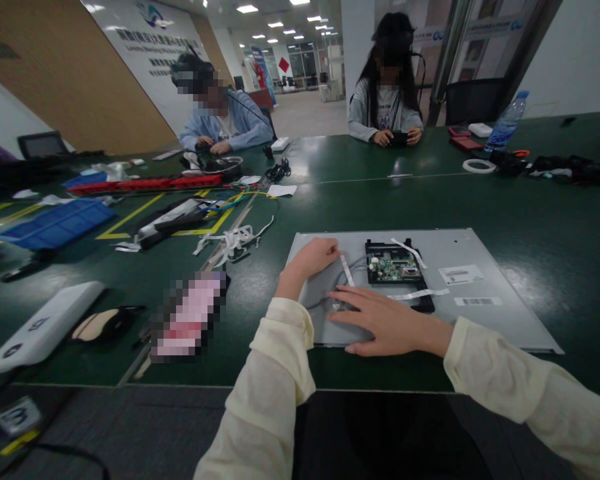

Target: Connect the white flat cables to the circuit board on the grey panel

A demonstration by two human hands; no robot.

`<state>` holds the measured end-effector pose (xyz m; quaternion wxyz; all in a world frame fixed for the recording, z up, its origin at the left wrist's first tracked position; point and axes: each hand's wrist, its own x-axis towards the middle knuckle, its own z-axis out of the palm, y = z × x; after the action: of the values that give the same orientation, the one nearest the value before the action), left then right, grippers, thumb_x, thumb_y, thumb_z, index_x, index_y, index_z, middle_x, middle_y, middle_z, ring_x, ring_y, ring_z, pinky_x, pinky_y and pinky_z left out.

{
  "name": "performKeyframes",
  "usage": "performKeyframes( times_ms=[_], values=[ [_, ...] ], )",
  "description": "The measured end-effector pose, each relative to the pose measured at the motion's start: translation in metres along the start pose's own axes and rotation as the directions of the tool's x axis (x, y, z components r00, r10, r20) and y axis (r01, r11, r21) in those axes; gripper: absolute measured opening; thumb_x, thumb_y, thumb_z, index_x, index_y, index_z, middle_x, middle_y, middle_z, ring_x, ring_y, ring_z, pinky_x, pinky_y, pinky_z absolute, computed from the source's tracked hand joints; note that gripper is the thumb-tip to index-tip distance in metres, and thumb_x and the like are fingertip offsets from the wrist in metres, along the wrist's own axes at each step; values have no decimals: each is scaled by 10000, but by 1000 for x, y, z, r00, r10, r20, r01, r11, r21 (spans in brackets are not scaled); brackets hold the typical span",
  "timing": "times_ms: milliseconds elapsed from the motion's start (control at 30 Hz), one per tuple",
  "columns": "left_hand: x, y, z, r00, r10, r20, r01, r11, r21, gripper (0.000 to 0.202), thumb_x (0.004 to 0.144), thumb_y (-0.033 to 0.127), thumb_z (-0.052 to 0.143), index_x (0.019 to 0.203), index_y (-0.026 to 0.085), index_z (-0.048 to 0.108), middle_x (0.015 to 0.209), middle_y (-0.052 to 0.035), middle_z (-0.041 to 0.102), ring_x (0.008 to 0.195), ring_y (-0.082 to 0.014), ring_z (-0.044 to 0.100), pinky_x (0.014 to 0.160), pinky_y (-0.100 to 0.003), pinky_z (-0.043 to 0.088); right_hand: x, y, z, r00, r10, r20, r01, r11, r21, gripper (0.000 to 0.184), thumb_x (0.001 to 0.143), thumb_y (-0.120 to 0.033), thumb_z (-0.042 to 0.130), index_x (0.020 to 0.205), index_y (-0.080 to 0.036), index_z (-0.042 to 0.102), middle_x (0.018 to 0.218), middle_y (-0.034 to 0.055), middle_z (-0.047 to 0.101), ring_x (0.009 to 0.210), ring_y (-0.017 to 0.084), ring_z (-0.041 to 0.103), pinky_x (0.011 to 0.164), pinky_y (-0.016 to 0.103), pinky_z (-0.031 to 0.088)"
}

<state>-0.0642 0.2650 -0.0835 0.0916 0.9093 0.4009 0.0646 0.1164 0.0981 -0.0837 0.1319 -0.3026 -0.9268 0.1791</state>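
Observation:
A flat silver-grey panel (455, 247) lies on the table in front of me. On it sits a black frame (425, 303) with a green circuit board (393, 269). My left hand (314, 259) is closed over the panel's left part, its fingers curled at the upper end of a white tape strip (347, 271). Grey cables (357, 264) run from the board toward the left. My right hand (387, 321) rests with fingers spread on the panel below the board, fingertips by the strip's lower end. Another tape strip (420, 293) crosses the black frame.
Left of the panel are a crumpled heap of white strips (235, 241), a phone-like pinkish device (193, 317), a mouse (105, 325) and a white case (45, 327). A blue tray (57, 223) lies farther left. A tape roll (479, 166) and bottle (507, 123) stand at far right. Two people sit opposite.

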Motion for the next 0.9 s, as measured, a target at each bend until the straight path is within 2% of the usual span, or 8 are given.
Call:
performKeyframes(
  times_ms=[233, 433, 533, 600, 900],
  values=[
    [-3, 9, -4, 998, -65, -20, 67, 986, 151, 245, 899, 293, 473, 799, 173, 662, 764, -75, 678, 725, -194, 623, 658, -271, 406, -3, 1, -3, 998, -64, 14, 64, 998, -10, 612, 897, -462, 554, 1438, -194, 452, 1609, 104, 71, 1467, 278, 115, 1186, 456, 158],
    [-7, 21, -14, 972, -164, -166, 198, 956, 216, 256, 937, 297, 420, 926, 175, 644, 862, -91, 693, 808, -211, 641, 677, -273, 416, 0, 16, -5, 1000, -21, -20, 20, 998, -63, 554, 932, -432, 511, 1435, -207, 455, 1604, 94, 121, 1470, 277, 92, 1185, 477, 161],
    [-7, 25, -16, 945, -226, -238, 277, 938, 206, 257, 954, 308, 397, 972, 185, 622, 902, -83, 697, 837, -204, 645, 683, -263, 419, 2, 35, -6, 997, 35, -74, -41, 996, -81, 540, 937, -449, 494, 1424, -216, 467, 1593, 95, 167, 1467, 287, 109, 1177, 501, 179],
    [-6, 26, -16, 938, -235, -254, 289, 936, 202, 256, 958, 307, 389, 965, 187, 616, 912, -83, 697, 836, -205, 647, 684, -265, 423, 1, 52, -7, 990, 87, -111, -98, 990, -99, 527, 946, -455, 470, 1417, -220, 473, 1588, 93, 187, 1463, 288, 126, 1172, 510, 191],
    [-7, 27, -13, 961, -209, -182, 245, 949, 201, 258, 962, 310, 387, 969, 183, 612, 918, -91, 686, 831, -210, 648, 691, -269, 441, -27, 141, -23, 905, 336, -259, -380, 915, -138, 578, 952, -552, 359, 1418, -226, 467, 1562, 101, 239, 1436, 305, 217, 1157, 522, 217]
  ],
)
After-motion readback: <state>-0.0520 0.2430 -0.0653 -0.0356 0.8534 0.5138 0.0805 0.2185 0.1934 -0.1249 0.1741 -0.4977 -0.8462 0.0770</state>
